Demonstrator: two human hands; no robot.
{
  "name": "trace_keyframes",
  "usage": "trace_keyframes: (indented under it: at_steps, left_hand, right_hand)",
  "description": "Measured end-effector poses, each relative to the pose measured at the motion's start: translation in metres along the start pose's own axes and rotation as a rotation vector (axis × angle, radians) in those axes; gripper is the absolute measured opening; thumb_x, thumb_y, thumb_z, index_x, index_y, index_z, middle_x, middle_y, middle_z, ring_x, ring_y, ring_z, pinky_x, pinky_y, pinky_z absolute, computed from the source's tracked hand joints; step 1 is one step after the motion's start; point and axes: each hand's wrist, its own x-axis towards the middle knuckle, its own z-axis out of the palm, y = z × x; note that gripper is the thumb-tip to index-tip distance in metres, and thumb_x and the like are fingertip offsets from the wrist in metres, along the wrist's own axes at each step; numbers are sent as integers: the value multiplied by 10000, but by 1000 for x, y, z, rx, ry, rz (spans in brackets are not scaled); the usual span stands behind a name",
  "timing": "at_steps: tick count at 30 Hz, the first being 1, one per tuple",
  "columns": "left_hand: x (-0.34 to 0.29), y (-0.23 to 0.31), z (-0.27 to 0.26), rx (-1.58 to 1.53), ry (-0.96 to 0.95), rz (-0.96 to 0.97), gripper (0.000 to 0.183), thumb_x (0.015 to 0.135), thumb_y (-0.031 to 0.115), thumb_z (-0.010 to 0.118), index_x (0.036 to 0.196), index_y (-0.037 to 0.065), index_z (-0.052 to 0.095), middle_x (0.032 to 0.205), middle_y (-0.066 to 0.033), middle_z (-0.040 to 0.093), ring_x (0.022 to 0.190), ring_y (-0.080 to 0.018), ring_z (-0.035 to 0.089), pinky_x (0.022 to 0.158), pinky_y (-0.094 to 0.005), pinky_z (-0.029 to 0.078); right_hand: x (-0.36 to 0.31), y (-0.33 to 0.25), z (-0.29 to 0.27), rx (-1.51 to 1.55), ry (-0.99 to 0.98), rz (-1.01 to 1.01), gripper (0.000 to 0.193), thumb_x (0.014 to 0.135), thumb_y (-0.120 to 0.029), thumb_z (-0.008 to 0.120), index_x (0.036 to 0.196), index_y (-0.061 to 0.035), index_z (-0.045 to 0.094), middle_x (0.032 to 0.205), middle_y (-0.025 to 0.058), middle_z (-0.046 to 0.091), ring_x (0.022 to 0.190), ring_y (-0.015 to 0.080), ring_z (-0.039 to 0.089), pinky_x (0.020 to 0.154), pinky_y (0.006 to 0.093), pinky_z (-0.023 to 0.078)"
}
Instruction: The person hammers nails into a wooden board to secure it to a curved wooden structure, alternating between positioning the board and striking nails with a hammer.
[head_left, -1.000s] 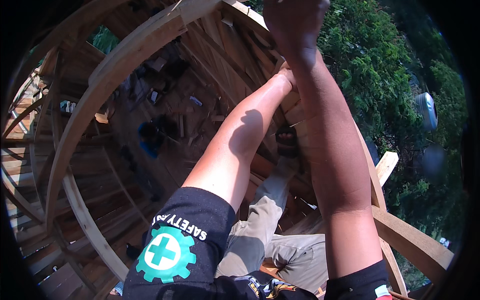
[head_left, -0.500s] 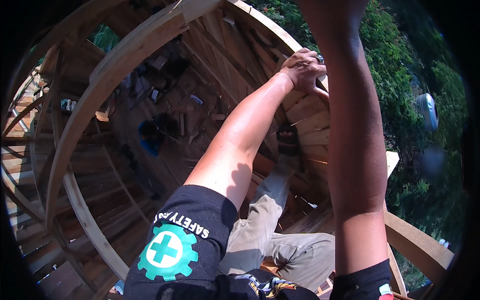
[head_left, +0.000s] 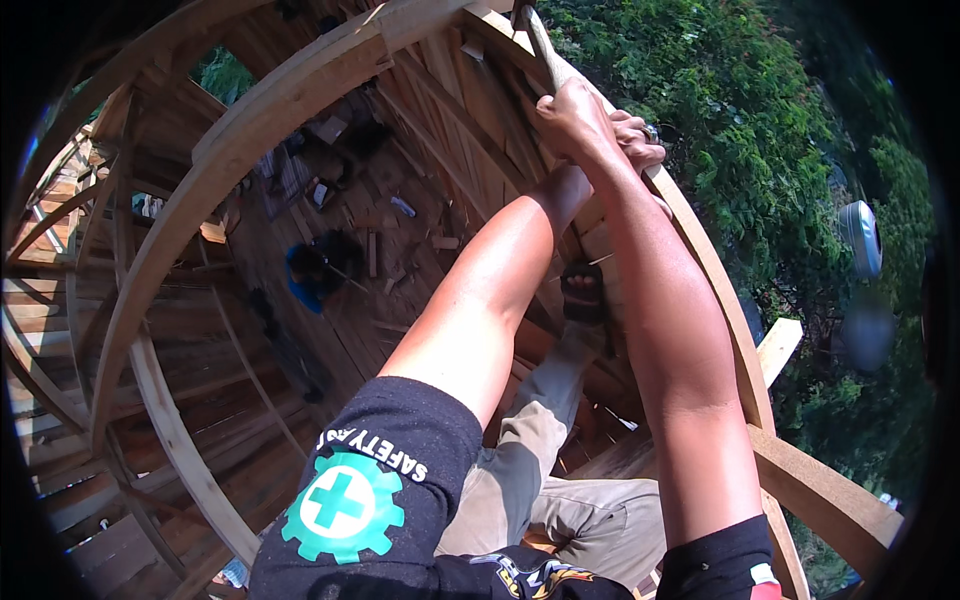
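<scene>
Right hand (head_left: 580, 108), 1 o'clock: your grip is clamped round the tool handle (head_left: 541, 48), which slants up toward 12 | Left hand (head_left: 637, 142), just beside it: fingers bent over the curved beam (head_left: 706, 257), partly hidden, clamping can't be told | Writing: white letters (head_left: 405, 463) by a green gear-and-cross badge (head_left: 343, 505), your black sleeve (head_left: 440, 510), 7 o'clock

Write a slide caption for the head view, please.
Right hand holding a wooden handle, left hand on a curved timber, greenery beyond.
</scene>
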Motion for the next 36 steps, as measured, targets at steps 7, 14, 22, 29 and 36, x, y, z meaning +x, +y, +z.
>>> trace_keyframes:
  at_steps: [7, 14, 22, 29, 36]
  left_hand:
    - [-13, 7, -31, 54, -234, -138, 619, 697, 702, 652, 1021, 176, 682, 1048, -66, 664, 1089, -235, 592, 995, -393, 411]
    - [-7, 1, -11, 46, -32, -52, 676, 563, 799, 688, 734, 154, 581, 657, -36, 556, 823, -210, 577, 796, -360, 433]
    - [-25, -4, 2, 156, 6, -70, 712, 606, 837, 592, 815, 161, 670, 925, -67, 684, 1023, -231, 604, 972, -399, 411]
    - [-22, 7, -28, -10, -97, -86, 759, 591, 834, 660, 707, 86, 611, 709, -70, 614, 850, -262, 602, 903, -408, 440]
    - [-18, 2, -14, 175, -121, -133, 604, 686, 701, 651, 907, 139, 674, 994, -71, 647, 1071, -234, 584, 983, -387, 425]
  right_hand:
    - [1, -48, -81, -474, 607, -432, 220, 862, -208, 607, 924, 2, 623, 873, 251, 676, 886, 410, 664, 800, 452, 525]
    - [-6, -27, 18, 100, 434, -87, 217, 838, -161, 581, 865, 47, 636, 816, 245, 689, 744, 391, 699, 715, 447, 565]
    - [10, -60, -86, 279, 434, -235, 285, 880, -277, 588, 797, -10, 642, 593, 107, 624, 510, 219, 639, 547, 380, 528]
    - [-12, -49, 25, 274, 422, 46, 285, 826, -226, 637, 923, 42, 636, 949, 267, 690, 891, 415, 691, 790, 444, 562]
    - [-16, -82, -96, 290, 142, -136, 281, 884, -233, 530, 910, 35, 612, 744, 216, 672, 646, 332, 692, 663, 449, 562]
